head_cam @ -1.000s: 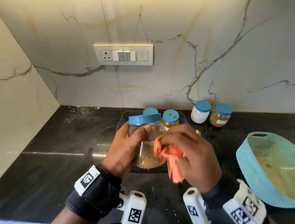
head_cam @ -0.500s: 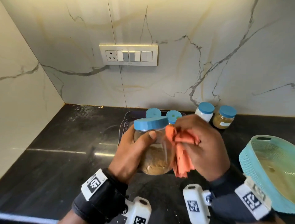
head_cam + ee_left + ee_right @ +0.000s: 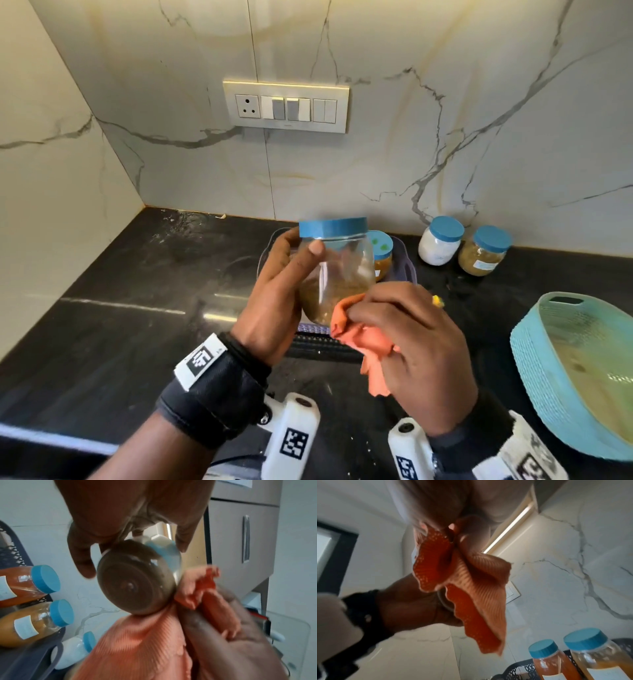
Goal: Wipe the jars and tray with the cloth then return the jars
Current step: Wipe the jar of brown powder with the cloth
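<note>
My left hand [image 3: 287, 274] grips a clear jar [image 3: 337, 270] with a blue lid and brown powder, held upright above the dark tray [image 3: 407, 270]. Its round base [image 3: 135, 580] faces the left wrist view. My right hand [image 3: 404, 335] holds a bunched orange cloth [image 3: 359, 332] against the jar's lower right side; the cloth [image 3: 465, 585] hangs down in the right wrist view. An orange-filled jar [image 3: 381, 253] stands in the tray behind the held one. The tray holds two jars [image 3: 597, 658] in the right wrist view.
A white-filled jar [image 3: 440, 241] and a brown-filled jar [image 3: 484, 251] stand on the black counter by the back wall. A teal basket [image 3: 579, 370] sits at the right. A switch panel [image 3: 286, 107] is on the marble wall. Walls close the left corner.
The jar has been raised and held more upright. The right hand with the cloth moved from the jar's upper side down to its lower right side.
</note>
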The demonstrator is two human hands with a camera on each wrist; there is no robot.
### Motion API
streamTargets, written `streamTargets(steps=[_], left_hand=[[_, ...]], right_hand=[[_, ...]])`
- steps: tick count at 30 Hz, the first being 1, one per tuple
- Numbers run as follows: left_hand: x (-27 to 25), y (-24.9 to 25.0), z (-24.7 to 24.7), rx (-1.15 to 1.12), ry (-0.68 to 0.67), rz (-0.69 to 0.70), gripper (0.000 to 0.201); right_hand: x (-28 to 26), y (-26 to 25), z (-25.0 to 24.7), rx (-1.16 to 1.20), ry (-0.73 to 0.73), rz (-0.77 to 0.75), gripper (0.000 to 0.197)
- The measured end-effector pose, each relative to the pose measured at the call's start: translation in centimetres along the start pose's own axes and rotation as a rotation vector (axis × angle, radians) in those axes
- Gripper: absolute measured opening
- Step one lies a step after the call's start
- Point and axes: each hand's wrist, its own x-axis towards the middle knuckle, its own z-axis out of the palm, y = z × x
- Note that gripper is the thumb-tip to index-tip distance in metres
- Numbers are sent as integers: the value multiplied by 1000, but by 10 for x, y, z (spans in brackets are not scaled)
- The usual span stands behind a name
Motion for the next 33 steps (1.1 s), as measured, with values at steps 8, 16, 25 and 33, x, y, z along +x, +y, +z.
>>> streamTargets(steps=[8,16,25,33], left_hand=[[-2,-15,6,105,-25,12,68],[4,-6,5,39,10,53,64],[3,-4,10,27,-19,69,66],[8,1,-3,-79,27,50,75]], right_hand=[[21,19,-9,28,26,51,25],[6,7,-8,30,-14,-6,22],[47,20,-21,92,149,71,18],[20,8,1,101,42,20,26]])
